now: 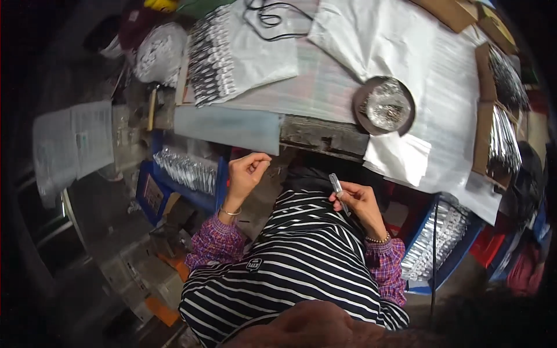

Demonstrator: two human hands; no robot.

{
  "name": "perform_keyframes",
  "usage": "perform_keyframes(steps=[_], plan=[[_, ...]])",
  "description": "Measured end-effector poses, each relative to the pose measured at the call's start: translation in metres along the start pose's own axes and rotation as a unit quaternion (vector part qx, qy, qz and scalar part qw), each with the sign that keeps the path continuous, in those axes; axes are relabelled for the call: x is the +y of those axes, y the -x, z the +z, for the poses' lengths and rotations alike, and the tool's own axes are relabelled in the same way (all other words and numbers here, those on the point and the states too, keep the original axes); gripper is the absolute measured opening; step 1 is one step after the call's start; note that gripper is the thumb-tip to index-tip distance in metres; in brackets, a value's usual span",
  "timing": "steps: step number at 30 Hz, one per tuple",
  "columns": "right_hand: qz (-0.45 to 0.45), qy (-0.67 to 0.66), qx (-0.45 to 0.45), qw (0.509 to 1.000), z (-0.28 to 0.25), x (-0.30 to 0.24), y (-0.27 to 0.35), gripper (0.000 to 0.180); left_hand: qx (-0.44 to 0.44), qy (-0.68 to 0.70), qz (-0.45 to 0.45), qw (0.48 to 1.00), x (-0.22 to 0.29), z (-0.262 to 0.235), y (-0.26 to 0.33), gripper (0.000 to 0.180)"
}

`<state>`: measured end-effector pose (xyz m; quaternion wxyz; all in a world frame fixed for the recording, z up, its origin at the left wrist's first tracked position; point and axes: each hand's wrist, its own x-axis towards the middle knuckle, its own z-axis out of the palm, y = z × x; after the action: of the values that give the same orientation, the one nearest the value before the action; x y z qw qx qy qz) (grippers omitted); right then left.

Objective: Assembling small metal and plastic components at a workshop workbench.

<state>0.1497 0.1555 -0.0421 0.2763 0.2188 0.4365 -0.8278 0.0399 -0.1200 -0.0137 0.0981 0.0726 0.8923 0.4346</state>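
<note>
My right hand [361, 203] is closed around a slim, silver metal piece [336, 185], pinched between thumb and fingers above my lap. Its exact kind is too small to tell. To the left, my left hand [246, 173] is raised with thumb and index finger pressed together; whatever they may hold is too small to make out. Both hands stay apart, just short of the table's worn wooden front edge [322, 136]. A round dark dish [361, 120] on the table carries a clear plastic bag [387, 104] with small metal parts.
Blue bins of silver pieces [184, 169] [436, 239] stand left and right of me. Rows of dark-and-silver pieces [210, 61] lie at the table's far left, near a black cord [272, 23]. Cardboard boxes [483, 139] line the right side. A white cloth [397, 156] hangs over the edge.
</note>
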Motion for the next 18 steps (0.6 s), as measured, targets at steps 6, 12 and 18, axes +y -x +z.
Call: perform_keyframes(steps=[6, 12, 18], plan=[[-0.002, 0.016, -0.011, 1.000, 0.003, 0.002, -0.001, 0.030, -0.018, 0.020, -0.107, 0.994, -0.075, -0.010, 0.006, 0.010], [0.003, 0.022, -0.001, 1.000, 0.008, 0.001, -0.001, 0.030, 0.040, 0.103, -0.200, 0.974, -0.109, -0.012, 0.003, 0.014], [0.009, 0.025, 0.006, 1.000, 0.010, 0.001, 0.000, 0.030, 0.000, 0.075, -0.225, 0.972, -0.118, -0.011, -0.003, 0.007]])
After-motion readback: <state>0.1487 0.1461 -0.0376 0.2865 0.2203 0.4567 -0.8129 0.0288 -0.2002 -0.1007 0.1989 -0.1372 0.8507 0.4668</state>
